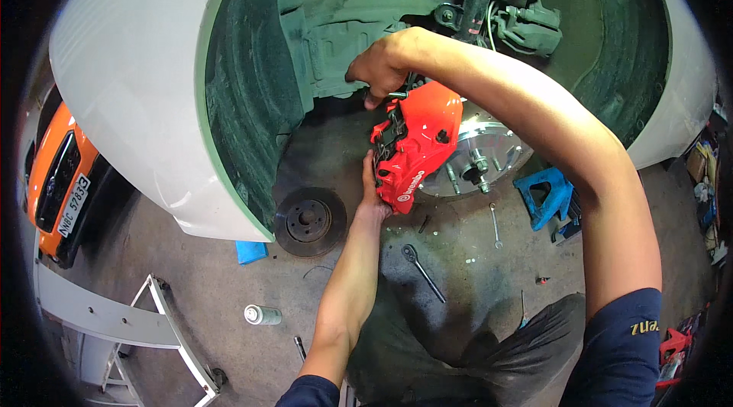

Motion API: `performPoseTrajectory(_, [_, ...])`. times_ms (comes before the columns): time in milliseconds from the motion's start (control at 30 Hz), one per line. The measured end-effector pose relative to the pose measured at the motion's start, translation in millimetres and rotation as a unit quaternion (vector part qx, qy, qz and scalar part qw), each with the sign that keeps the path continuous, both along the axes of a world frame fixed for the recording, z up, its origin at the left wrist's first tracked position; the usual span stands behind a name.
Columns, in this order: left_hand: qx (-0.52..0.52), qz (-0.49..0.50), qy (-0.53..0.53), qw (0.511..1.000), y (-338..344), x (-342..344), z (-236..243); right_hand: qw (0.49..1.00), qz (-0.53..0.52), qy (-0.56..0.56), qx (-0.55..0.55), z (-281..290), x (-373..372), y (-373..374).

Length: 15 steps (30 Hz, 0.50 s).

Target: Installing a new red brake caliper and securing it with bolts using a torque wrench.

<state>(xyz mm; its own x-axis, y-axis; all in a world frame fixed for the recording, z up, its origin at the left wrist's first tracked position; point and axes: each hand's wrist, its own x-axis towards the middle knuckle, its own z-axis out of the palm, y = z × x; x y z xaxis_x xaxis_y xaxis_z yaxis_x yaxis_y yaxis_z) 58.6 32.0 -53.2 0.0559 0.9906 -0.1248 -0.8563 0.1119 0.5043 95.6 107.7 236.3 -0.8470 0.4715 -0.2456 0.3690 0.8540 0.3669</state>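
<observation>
glossy red brake caliper (427,132) at a dark-lined wheel arch (244,101)

from the far left: an orange car (62,170) stands on the grey concrete floor (221,285), and below it is a white metal frame on small casters (141,323). next comes the large white car fender (137,79) that curves around the arch. near its lower tip lies a flat blue block (251,252); farther down, a white cylindrical spray can (263,315). just right of the block, a dark round brake disc (309,222) lies flat.

at the centre, the caliper leans up toward the right, overlapping the left part of a shiny silver disc with threaded studs (508,149); whether the two touch, i cannot tell. the bare left hand (372,195) grasps the caliper's lower left end, most of its fingers hidden behind it. the bare right hand (382,63) arches over from the right, fingers bent down by the caliper's upper left end; whether they grip anything, i cannot tell.

below, a black-handled ratchet (423,272) lies on the floor. above the right forearm is a dark strut with a pale coil spring (481,6). farther right are a slim silver wrench (495,225), also on the floor, and a blue angular stand (540,197).
</observation>
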Motion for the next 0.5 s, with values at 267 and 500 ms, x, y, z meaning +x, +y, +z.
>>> performPoseTrajectory(267, [-0.001,-0.038,-0.014,0.999,-0.4,-1.3,-0.3,0.999,-0.003,0.04,-0.018,-8.2,17.4,-3.2])
performPoseTrajectory(500, [-0.024,0.003,-0.006,1.0,-0.9,2.3,4.0,0.986,0.041,0.122,-0.104,-13.1,16.7,2.7])
